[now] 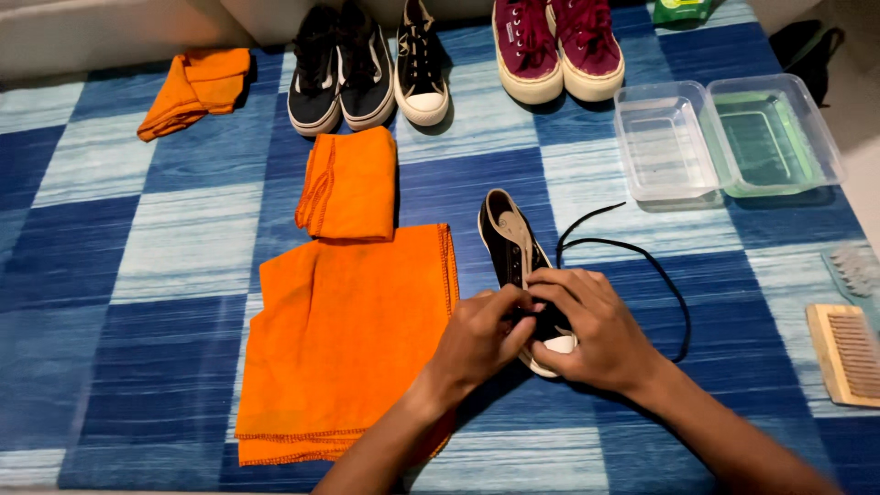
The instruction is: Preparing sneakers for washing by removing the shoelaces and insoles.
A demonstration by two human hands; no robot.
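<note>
A black sneaker point(510, 240) with a white toe cap lies on the blue checked mat, heel pointing away from me. My left hand point(478, 341) and my right hand point(594, 328) meet over its front half, fingers pinching at the lacing area. A black shoelace point(642, 261) trails from the shoe in a loop to the right. A large orange cloth point(344, 339) is spread flat just left of the shoe, under my left forearm.
A folded orange cloth point(350, 183) lies above the spread one, another point(195, 87) at far left. Black sneakers point(341, 69), a single black sneaker point(422, 64) and maroon sneakers point(556, 46) line the back. Two clear tubs point(724, 137) and brushes point(848, 353) sit right.
</note>
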